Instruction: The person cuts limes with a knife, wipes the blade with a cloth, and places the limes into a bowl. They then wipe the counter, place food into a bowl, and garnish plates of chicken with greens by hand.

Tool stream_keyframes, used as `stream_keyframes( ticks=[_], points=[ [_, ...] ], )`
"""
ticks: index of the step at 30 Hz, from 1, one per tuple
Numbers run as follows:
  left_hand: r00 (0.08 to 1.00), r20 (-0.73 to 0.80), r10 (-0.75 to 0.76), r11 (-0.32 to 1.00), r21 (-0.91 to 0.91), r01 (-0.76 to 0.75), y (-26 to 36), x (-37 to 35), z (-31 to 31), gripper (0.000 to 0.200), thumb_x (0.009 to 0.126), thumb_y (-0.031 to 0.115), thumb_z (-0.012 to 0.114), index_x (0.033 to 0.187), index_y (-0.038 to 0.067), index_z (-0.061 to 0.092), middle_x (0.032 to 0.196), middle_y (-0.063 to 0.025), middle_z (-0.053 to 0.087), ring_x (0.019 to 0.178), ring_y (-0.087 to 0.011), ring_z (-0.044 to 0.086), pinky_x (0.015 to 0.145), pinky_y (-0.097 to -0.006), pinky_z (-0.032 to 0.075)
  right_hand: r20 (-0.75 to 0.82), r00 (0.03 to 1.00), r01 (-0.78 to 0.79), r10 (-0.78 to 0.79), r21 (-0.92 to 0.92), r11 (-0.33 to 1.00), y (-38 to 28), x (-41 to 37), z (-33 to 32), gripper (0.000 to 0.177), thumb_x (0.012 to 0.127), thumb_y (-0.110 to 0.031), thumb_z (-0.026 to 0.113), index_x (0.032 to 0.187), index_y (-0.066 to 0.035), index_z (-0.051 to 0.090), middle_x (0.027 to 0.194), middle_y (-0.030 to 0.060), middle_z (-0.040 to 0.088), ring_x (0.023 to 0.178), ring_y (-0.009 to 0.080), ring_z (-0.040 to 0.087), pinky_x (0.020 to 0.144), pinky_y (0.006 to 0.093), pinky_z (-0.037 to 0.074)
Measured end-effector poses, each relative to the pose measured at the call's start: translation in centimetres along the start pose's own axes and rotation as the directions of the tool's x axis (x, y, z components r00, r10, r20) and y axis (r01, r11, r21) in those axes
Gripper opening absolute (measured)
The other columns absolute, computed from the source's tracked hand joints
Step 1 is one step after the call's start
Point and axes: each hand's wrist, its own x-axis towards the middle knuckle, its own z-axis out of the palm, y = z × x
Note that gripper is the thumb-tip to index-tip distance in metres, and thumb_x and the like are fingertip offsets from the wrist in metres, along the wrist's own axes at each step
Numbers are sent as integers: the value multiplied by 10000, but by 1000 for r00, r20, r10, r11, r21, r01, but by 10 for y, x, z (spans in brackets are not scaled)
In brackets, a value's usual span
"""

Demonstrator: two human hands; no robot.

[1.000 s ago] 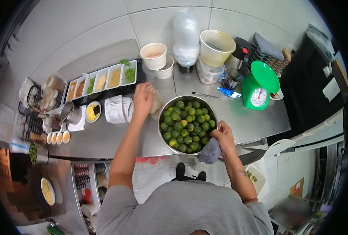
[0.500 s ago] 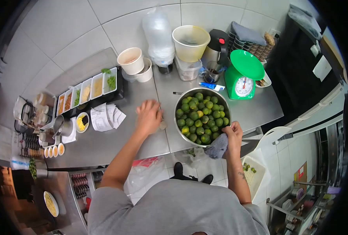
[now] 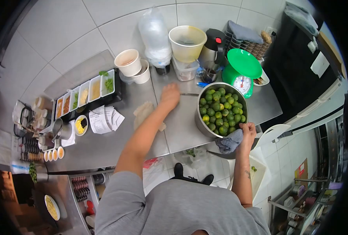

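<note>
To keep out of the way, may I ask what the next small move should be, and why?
Probably close the left hand on the pen: the hand is at one end of it, the other end meets the pot of limes in this view, and the right hand grips the pot's rim.

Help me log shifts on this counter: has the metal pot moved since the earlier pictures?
Yes, the metal pot has moved right along the counter, closer to the green scale.
</note>
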Motion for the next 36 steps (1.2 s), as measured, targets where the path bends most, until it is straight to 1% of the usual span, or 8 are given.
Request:
stream_keyframes(
  ticks=[3,6,9,14,17,23,27,36],
  points=[
    [976,90,-198,979,69,193,-39,-37,-22,230,811,131,546,994,10,615,1109,-187,560,979,-327,570,848,-429,450,-122,992,29,-20,67,997,-21,-14,13,102,831,-57,602,821,-53,501,760,-9,490,657,91,446,669,229,377],
    [972,7,-234,942,-244,229,-57,-102,-78,300,765,111,612,1054,30,609,1155,-217,519,1007,-368,541,870,-442,447,-100,876,425,-473,-306,852,-40,-37,9,98,861,-52,600,898,-36,511,822,-4,512,713,87,494,709,220,409],
    [994,-44,-104,986,-135,98,-41,-162,-81,414,761,89,609,1172,76,560,1185,-234,479,1064,-409,484,881,-455,435,346,898,367,-271,-251,896,-60,-80,27,66,869,-45,588,909,-31,536,785,-5,529,692,58,507,582,189,414],
    [955,-264,-138,961,-269,64,-58,-147,-60,453,765,84,589,1213,77,525,1182,-261,475,1048,-439,466,881,-478,426,767,640,288,-51,-177,941,1,-103,102,129,872,-117,597,968,-31,592,695,36,548,571,68,509,495,221,416],
    [874,-214,-437,892,-228,390,-68,-94,-87,421,767,87,573,1179,32,504,1158,-257,495,1034,-432,484,882,-484,418,771,635,319,-37,-219,922,21,-94,138,179,868,-139,595,1015,-38,587,708,64,563,565,100,525,489,243,421],
    [642,-312,-700,685,-549,479,-102,-59,-58,460,758,130,576,1171,1,421,1108,-259,525,1024,-422,516,867,-493,422,695,712,396,-96,-285,873,44,-57,198,326,841,-146,594,1156,-67,561,779,134,617,598,220,585,583,344,464],
    [801,-300,-518,843,-341,417,-100,-43,-63,517,736,114,590,1207,15,400,1159,-243,528,1031,-420,536,890,-461,430,680,731,368,-55,-326,871,54,-32,235,428,848,-208,585,1251,-84,515,802,146,635,638,264,613,639,365,473],
    [856,-196,-478,777,-548,308,-108,-61,-83,504,720,116,609,1183,19,437,1160,-218,551,1076,-386,535,903,-420,425,733,665,106,142,-281,954,56,24,366,655,851,-381,613,1351,-5,417,802,89,646,718,135,561,705,275,452]
  ],
)
